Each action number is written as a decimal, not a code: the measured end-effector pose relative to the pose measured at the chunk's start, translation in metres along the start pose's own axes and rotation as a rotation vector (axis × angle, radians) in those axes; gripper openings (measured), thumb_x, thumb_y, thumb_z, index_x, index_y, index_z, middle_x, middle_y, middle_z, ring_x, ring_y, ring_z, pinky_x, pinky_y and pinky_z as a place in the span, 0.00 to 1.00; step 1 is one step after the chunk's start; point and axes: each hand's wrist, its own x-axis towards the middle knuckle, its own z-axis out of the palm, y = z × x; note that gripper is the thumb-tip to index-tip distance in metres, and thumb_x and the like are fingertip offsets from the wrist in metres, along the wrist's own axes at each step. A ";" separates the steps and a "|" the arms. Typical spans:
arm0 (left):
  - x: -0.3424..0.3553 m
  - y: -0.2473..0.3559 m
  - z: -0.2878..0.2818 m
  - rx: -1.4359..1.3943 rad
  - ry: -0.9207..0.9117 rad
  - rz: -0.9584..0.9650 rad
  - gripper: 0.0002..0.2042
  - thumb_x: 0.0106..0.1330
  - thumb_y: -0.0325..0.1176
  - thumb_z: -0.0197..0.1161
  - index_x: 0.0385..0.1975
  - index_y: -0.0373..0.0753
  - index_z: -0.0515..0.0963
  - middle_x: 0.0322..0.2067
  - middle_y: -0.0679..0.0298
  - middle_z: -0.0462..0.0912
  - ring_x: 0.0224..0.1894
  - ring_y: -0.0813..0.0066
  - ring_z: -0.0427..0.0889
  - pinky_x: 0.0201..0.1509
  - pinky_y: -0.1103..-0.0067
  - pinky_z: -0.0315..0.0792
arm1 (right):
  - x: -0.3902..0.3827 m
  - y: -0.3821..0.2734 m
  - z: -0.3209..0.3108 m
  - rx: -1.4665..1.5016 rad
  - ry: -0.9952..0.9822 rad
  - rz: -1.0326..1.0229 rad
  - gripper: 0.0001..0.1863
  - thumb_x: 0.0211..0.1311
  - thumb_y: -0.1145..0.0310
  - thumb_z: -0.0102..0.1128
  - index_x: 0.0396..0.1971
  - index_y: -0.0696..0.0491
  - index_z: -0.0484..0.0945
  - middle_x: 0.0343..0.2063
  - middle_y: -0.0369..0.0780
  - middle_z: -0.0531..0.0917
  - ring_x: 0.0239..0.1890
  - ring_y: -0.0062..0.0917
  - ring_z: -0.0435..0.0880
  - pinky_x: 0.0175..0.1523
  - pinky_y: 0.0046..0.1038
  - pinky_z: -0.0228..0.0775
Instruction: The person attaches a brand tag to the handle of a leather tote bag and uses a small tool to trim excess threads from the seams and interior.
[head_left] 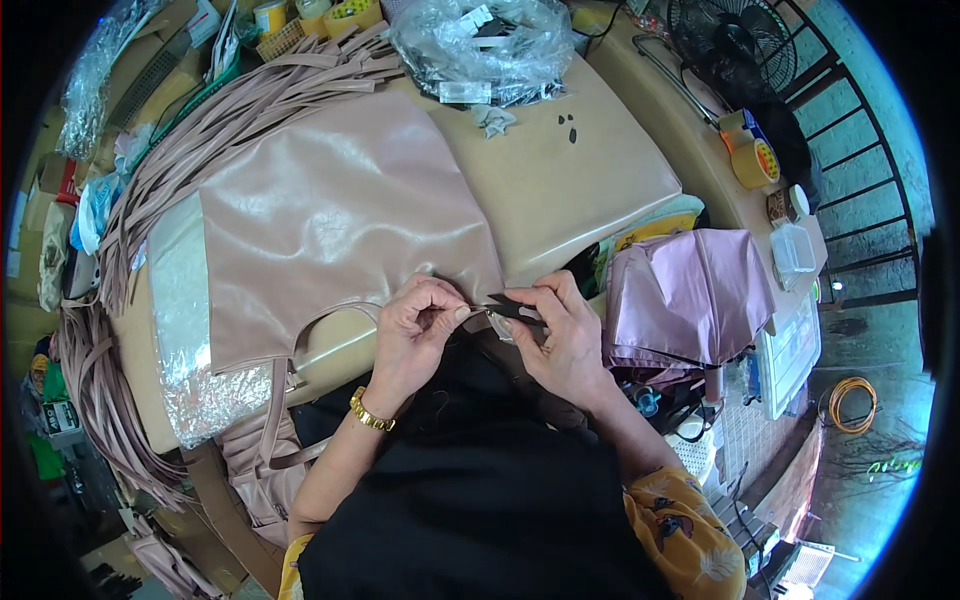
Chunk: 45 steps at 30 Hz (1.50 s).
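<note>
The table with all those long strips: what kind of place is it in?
Probably a small bag-making workshop, though I can't be certain. Long pinkish-beige straps lie heaped up, a similar-coloured tote bag is next to them, and the right hand holds small black snips.

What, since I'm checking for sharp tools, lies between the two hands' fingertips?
In the head view, a black scissors-like tool held by the right hand points toward the left hand; anything finer there is unclear.

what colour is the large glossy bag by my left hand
The bag is dusty pink, head view.
</note>
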 end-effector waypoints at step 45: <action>-0.033 0.058 -0.002 0.565 -0.392 0.054 0.13 0.54 0.34 0.74 0.18 0.39 0.75 0.15 0.66 0.70 0.17 0.70 0.72 0.23 0.76 0.67 | -0.016 0.040 0.041 0.835 0.192 0.178 0.17 0.54 0.78 0.67 0.43 0.58 0.74 0.30 0.35 0.73 0.30 0.16 0.75 0.36 0.19 0.70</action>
